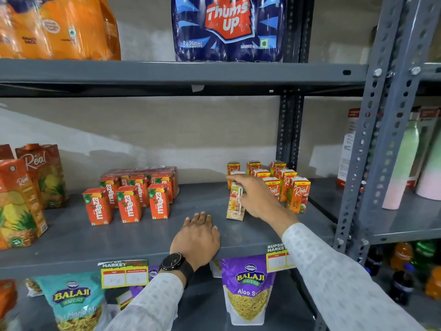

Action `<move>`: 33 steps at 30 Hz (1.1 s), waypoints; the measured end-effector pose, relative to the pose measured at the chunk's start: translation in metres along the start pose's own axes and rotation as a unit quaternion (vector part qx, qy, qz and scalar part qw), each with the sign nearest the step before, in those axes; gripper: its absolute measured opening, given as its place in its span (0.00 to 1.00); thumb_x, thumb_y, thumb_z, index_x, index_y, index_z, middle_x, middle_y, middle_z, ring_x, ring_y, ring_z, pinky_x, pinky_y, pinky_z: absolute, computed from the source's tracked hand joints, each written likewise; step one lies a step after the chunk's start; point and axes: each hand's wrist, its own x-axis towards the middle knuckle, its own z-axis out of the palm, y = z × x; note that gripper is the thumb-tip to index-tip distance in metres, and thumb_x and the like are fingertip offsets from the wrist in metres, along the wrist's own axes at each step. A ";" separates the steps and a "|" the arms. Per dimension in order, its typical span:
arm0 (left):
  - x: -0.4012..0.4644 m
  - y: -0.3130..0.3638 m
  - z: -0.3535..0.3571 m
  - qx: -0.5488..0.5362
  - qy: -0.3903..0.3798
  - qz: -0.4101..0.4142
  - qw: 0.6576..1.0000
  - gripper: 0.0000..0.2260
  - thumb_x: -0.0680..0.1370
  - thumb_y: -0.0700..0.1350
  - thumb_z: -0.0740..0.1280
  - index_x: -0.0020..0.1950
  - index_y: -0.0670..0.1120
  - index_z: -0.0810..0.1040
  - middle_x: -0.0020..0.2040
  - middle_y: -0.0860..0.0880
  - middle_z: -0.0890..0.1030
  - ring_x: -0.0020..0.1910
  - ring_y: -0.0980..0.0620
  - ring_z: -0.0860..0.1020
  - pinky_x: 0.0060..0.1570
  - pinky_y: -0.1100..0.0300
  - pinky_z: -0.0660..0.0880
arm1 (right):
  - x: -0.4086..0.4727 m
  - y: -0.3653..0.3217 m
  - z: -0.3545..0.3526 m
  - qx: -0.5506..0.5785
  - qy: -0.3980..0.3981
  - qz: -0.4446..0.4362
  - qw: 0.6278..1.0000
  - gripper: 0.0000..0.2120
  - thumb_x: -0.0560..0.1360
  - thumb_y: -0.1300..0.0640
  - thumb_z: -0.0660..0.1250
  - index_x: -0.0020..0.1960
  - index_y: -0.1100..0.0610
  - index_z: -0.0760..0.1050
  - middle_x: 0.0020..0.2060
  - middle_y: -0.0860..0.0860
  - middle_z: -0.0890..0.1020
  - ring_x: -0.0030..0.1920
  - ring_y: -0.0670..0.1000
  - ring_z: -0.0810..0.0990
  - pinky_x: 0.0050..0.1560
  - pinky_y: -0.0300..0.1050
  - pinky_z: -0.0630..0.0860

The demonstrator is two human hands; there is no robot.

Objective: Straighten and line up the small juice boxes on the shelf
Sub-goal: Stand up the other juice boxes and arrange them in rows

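On the grey middle shelf (pixel 143 237), my right hand (pixel 254 195) grips a small Real juice box (pixel 235 206) by its top; the box stands turned sideways in front of the group. Behind and to the right stand several small orange Real juice boxes (pixel 298 194) in loose rows. My left hand (pixel 198 235), with a black watch on the wrist, lies flat on the shelf's front edge, fingers together, holding nothing. Further left, several small red Maaza boxes (pixel 130 204) stand in rows, some still in plastic wrap at the back.
Large Real juice cartons (pixel 21 201) stand at the shelf's left end. Grey slotted uprights (pixel 381 144) bound the shelf on the right. Soda multipacks (pixel 226 27) sit on the shelf above. Balaji snack bags (pixel 248 287) and price tags (pixel 124 273) hang below.
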 end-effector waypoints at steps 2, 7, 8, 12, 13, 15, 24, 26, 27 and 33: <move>0.000 -0.001 0.001 -0.002 0.002 0.000 1.000 0.26 0.84 0.51 0.47 0.80 0.42 0.60 0.81 0.43 0.61 0.80 0.46 0.57 0.79 0.49 0.51 | 0.000 -0.001 0.003 -0.006 0.000 0.001 1.000 0.36 0.76 0.74 0.65 0.77 0.46 0.70 0.73 0.52 0.75 0.71 0.55 0.75 0.63 0.54 0.80; 0.000 -0.002 0.001 -0.015 0.003 0.000 1.000 0.26 0.84 0.51 0.47 0.80 0.42 0.60 0.81 0.43 0.61 0.80 0.46 0.57 0.79 0.49 0.51 | -0.013 0.003 0.026 0.044 0.058 -0.014 0.997 0.38 0.74 0.74 0.68 0.79 0.49 0.66 0.73 0.51 0.73 0.74 0.51 0.69 0.73 0.50 0.71; 0.000 -0.002 0.001 -0.015 0.004 0.000 1.000 0.26 0.84 0.52 0.47 0.80 0.42 0.60 0.81 0.43 0.61 0.80 0.46 0.57 0.79 0.49 0.51 | -0.014 0.004 0.032 0.055 0.085 -0.021 0.995 0.39 0.74 0.74 0.69 0.79 0.49 0.66 0.74 0.50 0.72 0.75 0.49 0.68 0.74 0.49 0.71; 0.000 -0.003 0.000 -0.012 0.005 0.002 1.000 0.26 0.84 0.52 0.47 0.80 0.42 0.60 0.81 0.43 0.61 0.80 0.46 0.58 0.79 0.50 0.51 | -0.019 0.009 0.051 0.095 0.167 0.012 0.981 0.40 0.73 0.62 0.77 0.79 0.49 0.62 0.74 0.48 0.71 0.71 0.42 0.67 0.61 0.24 0.64; 0.000 -0.003 0.000 -0.011 0.006 0.002 1.000 0.26 0.84 0.52 0.47 0.79 0.42 0.60 0.81 0.42 0.61 0.80 0.46 0.58 0.79 0.50 0.51 | -0.020 0.011 0.056 0.095 0.175 0.029 0.980 0.42 0.72 0.56 0.80 0.79 0.49 0.62 0.73 0.48 0.71 0.70 0.43 0.69 0.61 0.26 0.64; 0.000 -0.003 0.001 -0.009 0.010 0.004 1.000 0.26 0.83 0.52 0.47 0.79 0.42 0.60 0.80 0.42 0.62 0.80 0.46 0.58 0.79 0.50 0.52 | -0.022 0.015 0.063 0.076 0.184 0.069 0.978 0.46 0.67 0.44 0.82 0.77 0.51 0.62 0.70 0.49 0.73 0.68 0.49 0.73 0.63 0.37 0.70; 0.000 -0.003 0.002 -0.016 0.011 0.003 1.000 0.26 0.84 0.51 0.47 0.80 0.42 0.60 0.81 0.43 0.61 0.80 0.47 0.58 0.79 0.50 0.52 | -0.024 0.022 0.068 0.027 0.232 0.122 0.965 0.34 0.69 0.46 0.80 0.66 0.52 0.65 0.56 0.51 0.80 0.53 0.52 0.83 0.42 0.42 0.80; 0.001 -0.003 0.003 -0.016 0.013 0.003 1.000 0.26 0.83 0.51 0.47 0.79 0.42 0.61 0.80 0.43 0.62 0.80 0.47 0.58 0.79 0.50 0.52 | -0.025 0.024 0.069 0.030 0.238 0.121 0.963 0.33 0.69 0.49 0.80 0.66 0.52 0.65 0.57 0.51 0.80 0.55 0.52 0.83 0.44 0.44 0.82; 0.001 -0.004 0.003 -0.015 0.015 0.002 1.000 0.26 0.83 0.51 0.47 0.79 0.42 0.61 0.80 0.43 0.62 0.80 0.46 0.58 0.79 0.50 0.52 | -0.025 0.024 0.070 0.034 0.239 0.119 0.963 0.34 0.69 0.50 0.80 0.67 0.51 0.64 0.57 0.51 0.80 0.55 0.53 0.83 0.45 0.46 0.83; -0.001 -0.003 0.002 -0.012 0.014 0.004 1.000 0.28 0.82 0.52 0.45 0.79 0.42 0.61 0.80 0.43 0.62 0.80 0.47 0.59 0.79 0.50 0.53 | -0.024 0.022 0.068 0.062 0.230 0.119 0.964 0.40 0.68 0.45 0.81 0.70 0.52 0.63 0.61 0.52 0.79 0.58 0.52 0.81 0.51 0.46 0.80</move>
